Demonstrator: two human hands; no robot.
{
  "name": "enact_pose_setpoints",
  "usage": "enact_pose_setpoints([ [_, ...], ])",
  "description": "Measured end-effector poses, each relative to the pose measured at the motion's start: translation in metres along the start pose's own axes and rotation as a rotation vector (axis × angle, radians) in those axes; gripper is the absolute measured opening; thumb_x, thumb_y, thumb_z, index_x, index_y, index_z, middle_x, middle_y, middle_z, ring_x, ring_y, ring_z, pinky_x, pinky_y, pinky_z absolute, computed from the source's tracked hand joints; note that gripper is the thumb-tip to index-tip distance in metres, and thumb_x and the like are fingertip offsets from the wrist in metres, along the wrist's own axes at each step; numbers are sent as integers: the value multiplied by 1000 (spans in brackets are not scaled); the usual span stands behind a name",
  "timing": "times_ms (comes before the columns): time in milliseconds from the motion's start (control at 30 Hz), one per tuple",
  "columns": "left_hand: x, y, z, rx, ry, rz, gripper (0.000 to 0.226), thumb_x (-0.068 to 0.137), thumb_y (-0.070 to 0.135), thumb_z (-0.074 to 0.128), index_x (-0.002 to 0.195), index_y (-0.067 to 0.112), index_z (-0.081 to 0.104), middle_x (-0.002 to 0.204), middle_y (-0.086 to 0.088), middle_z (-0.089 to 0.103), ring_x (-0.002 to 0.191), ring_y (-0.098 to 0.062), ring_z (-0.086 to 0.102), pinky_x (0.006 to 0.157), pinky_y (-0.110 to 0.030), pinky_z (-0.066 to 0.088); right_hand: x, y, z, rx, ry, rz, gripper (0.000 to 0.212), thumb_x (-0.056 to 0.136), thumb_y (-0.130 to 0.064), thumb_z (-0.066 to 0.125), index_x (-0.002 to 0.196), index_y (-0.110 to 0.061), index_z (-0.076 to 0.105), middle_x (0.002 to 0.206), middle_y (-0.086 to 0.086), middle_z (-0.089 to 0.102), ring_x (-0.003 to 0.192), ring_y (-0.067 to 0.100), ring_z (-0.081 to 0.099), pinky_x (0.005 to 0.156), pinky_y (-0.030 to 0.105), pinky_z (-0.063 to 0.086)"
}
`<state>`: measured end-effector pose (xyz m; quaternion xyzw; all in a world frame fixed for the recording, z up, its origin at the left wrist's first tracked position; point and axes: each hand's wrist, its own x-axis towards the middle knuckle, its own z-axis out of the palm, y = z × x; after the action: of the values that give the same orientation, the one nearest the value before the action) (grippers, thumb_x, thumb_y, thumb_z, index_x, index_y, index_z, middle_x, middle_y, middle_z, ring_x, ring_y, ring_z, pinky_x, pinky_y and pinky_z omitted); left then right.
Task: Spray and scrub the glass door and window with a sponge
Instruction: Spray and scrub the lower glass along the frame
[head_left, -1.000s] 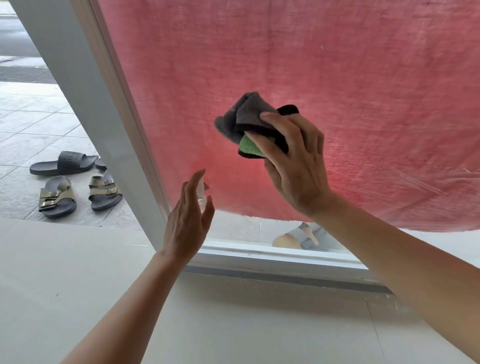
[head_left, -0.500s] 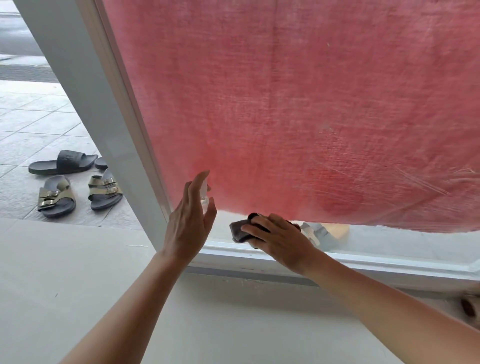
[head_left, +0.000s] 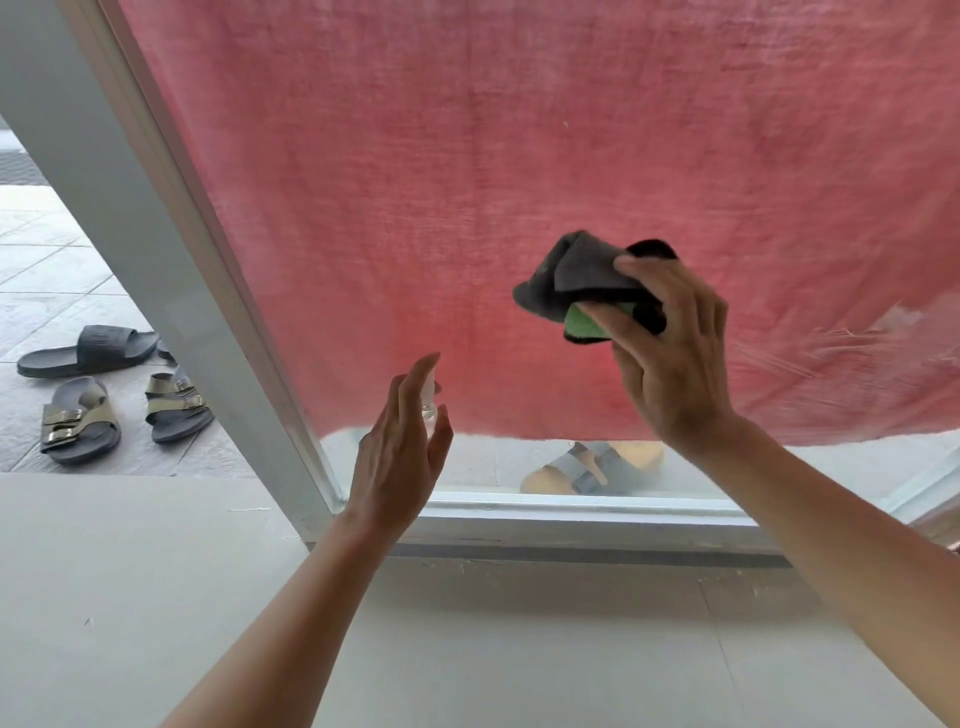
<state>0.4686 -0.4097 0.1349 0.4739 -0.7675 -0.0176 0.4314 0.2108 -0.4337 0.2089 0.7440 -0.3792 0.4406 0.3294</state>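
The sponge (head_left: 583, 326), a green slab with a dark scouring face, is bundled in a soft grey cloth (head_left: 576, 270). It is held up at the glass (head_left: 467, 462), right of centre and above the pane's lower edge; I cannot tell if it touches. The right hand (head_left: 675, 364) grips the bundle, fingers (head_left: 649, 275) curled over it and thumb on the green side. This looks like the scrubbing step, and the next stroke calls for flat, firm pressure on the smooth pane.

The left hand (head_left: 400, 457) holds a small clear spray bottle (head_left: 429, 402), 1 finger raised above it; the rest of the grip is hidden. Coarse-woven pink fabric (head_left: 467, 182) hangs behind the glass, inside a white frame (head_left: 171, 260). Outside lie 2 buckled sandals (head_left: 78, 426).
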Motion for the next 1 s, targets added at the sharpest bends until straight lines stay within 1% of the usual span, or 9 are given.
enact_pose_setpoints([
  [67,3,7,5,-11,-6,12,58,92,10,55,140,17,24,110,-12,57,68,-5,47,60,-21,46,24,11,-12,-16,63,20,25,98,-14,54,118,-25,64,135,4,43,125,28,42,101,39,33],
  [200,10,25,13,-29,-6,3,58,92,10,56,141,16,25,110,-9,56,69,-3,43,60,-19,44,66,22,-26,-41,168,79,34,101,-20,39,121,-23,66,135,0,40,124,25,41,99,40,37],
  [367,24,48,22,-53,7,-2,59,93,9,56,141,19,24,110,-10,55,78,-6,50,60,-21,45,70,24,-26,-52,168,27,27,100,-17,50,117,-24,69,134,-2,42,124,23,41,99,40,36],
  [467,28,58,25,-52,20,-15,60,92,8,58,141,19,25,110,-10,54,75,-6,50,59,-22,45,43,23,-17,-78,30,-84,31,91,-11,65,117,-28,64,136,-2,42,125,25,41,100,41,33],
  [567,28,62,26,-54,14,-37,60,92,9,58,140,20,25,111,-9,52,69,-16,56,55,-24,43,-8,22,-8,-63,-193,-203,39,81,-8,67,114,-27,62,138,-1,41,126,26,39,105,39,27],
  [633,28,60,26,-37,9,-33,58,92,10,57,140,19,25,111,-9,52,73,-21,61,56,-25,45,-46,17,-4,-52,-343,-247,43,75,-8,66,114,-25,65,138,1,40,125,27,39,105,40,27],
  [767,28,57,26,-1,-7,-12,55,93,11,54,140,17,26,109,-10,53,75,-16,59,57,-22,46,-97,8,0,-40,-569,-308,39,72,-7,74,107,-23,70,134,2,44,120,27,40,99,41,31],
  [867,27,58,30,18,8,-29,54,93,10,55,139,16,27,107,-10,54,73,-12,56,56,-20,42,-102,8,0,-37,-599,-312,40,70,-2,70,104,-23,71,131,3,56,118,28,41,96,41,31],
  [1000,27,60,36,2,16,-39,56,92,8,56,139,17,26,107,-12,53,69,-21,59,55,-24,44,-94,22,-6,-47,-501,-266,39,74,-6,60,105,-27,69,138,-2,43,124,26,38,103,39,25],
])
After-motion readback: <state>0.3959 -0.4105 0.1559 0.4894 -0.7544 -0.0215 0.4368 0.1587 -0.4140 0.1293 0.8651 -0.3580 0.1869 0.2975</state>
